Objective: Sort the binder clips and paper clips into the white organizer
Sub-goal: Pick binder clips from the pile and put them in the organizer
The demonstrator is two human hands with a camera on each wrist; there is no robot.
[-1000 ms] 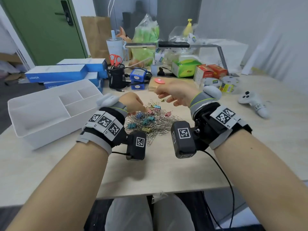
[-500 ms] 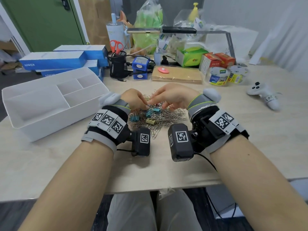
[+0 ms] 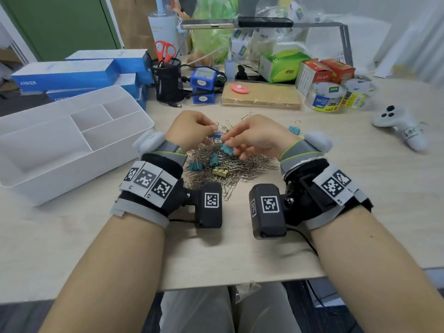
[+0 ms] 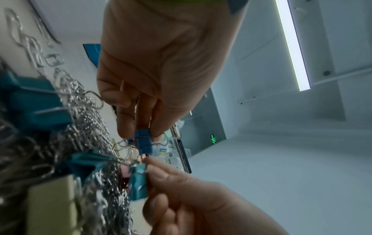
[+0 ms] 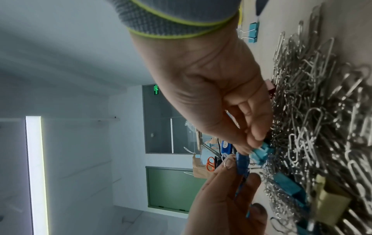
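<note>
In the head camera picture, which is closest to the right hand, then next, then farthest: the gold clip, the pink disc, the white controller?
From the right hand:
1. Gold clip, in the clip pile just below the fingers.
2. Pink disc, behind the hand on the brown pad.
3. White controller, far off on the right side.

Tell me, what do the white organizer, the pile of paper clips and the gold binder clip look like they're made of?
White organizer: probably moulded plastic, smooth with a soft sheen and thin rounded walls.
Paper clips: bare steel wire by the look, silvery with bright glints.
Gold binder clip: likely sheet metal with a pale brassy coat; in the right wrist view it looks matte.
</note>
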